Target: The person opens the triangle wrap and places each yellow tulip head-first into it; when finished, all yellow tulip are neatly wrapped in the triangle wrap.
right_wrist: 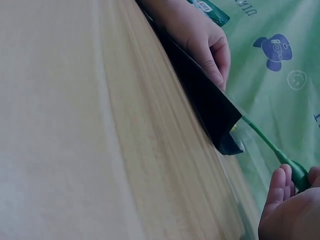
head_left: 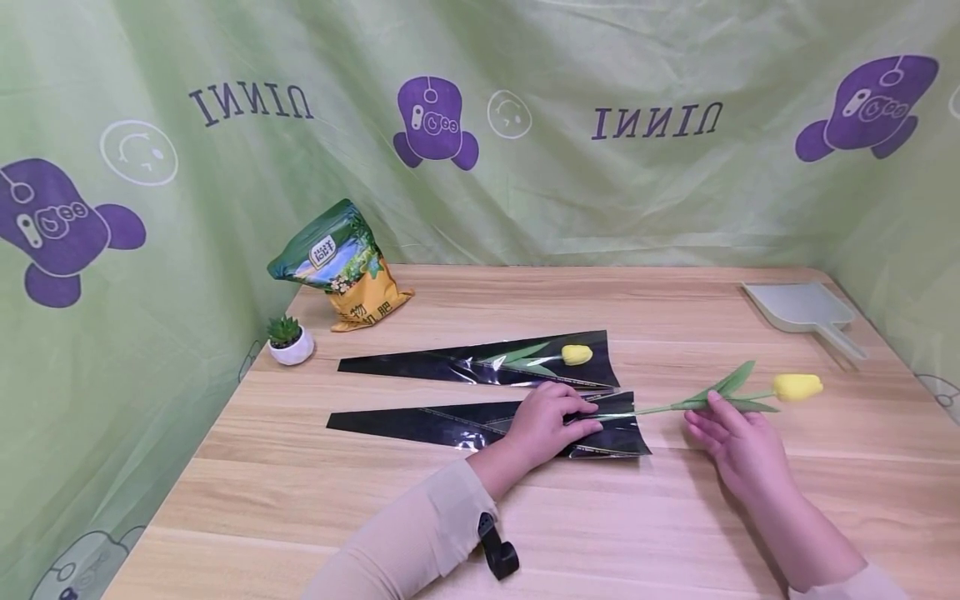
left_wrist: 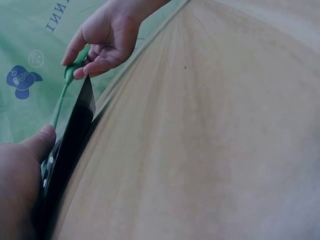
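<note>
A yellow tulip [head_left: 797, 387] with green leaves is pinched near its leaves by my right hand [head_left: 750, 454], to the right of the sleeves. Its stem [head_left: 652, 409] runs left into the mouth of the nearer black wrapping sleeve [head_left: 427, 425]. My left hand [head_left: 546, 423] lies on that sleeve near its mouth, thumb and fingers on the film; whether they pinch it is hard to tell in the head view, but the left wrist view shows the thumb [left_wrist: 42, 142] against the sleeve [left_wrist: 75, 140]. Behind lies another black sleeve [head_left: 412, 367] with a yellow tulip [head_left: 577, 355] inside.
A black ribbon roll [head_left: 501, 557] lies by the left sleeve cuff. At the back left stand a green and yellow bag [head_left: 360, 279] and a small succulent in a white pot [head_left: 291, 346]. A pale dustpan [head_left: 802, 307] lies at the back right.
</note>
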The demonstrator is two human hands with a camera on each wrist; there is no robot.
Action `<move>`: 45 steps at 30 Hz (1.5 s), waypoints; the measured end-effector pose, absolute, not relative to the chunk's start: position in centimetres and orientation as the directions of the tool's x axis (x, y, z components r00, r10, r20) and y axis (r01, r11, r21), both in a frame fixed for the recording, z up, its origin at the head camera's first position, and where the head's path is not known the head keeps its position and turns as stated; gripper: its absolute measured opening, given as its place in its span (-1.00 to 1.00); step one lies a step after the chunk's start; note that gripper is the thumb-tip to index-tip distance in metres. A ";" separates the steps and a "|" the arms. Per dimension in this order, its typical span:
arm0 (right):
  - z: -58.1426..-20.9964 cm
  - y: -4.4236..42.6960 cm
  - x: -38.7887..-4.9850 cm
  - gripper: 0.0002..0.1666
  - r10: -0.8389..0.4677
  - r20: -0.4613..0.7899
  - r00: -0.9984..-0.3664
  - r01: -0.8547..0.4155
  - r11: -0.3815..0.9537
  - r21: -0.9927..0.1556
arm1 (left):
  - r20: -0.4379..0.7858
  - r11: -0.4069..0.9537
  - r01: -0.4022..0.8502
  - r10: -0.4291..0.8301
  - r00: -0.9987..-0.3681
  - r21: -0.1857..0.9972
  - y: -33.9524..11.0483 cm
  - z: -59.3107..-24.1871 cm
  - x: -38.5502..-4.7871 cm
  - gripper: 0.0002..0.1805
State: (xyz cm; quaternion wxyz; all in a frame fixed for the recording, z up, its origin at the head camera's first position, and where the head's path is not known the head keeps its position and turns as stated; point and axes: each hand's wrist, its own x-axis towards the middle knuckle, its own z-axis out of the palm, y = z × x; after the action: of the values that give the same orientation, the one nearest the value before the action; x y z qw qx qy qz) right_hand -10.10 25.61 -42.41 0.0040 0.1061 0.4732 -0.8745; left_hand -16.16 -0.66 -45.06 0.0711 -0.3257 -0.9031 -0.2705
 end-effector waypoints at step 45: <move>-42.9 23.4 -9.9 -0.76 0.184 -0.276 -0.943 0.152 -0.502 -0.852 | 0.365 0.632 0.647 0.535 -0.762 0.426 -0.6 -45.3 -16.2 -0.71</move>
State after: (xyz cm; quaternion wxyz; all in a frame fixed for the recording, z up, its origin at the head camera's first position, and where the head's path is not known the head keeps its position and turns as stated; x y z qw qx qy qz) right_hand -9.85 23.45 -42.91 -0.0093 0.1679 0.4990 -0.8501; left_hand -16.17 -0.64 -45.29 0.1024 -0.3294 -0.8975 -0.2750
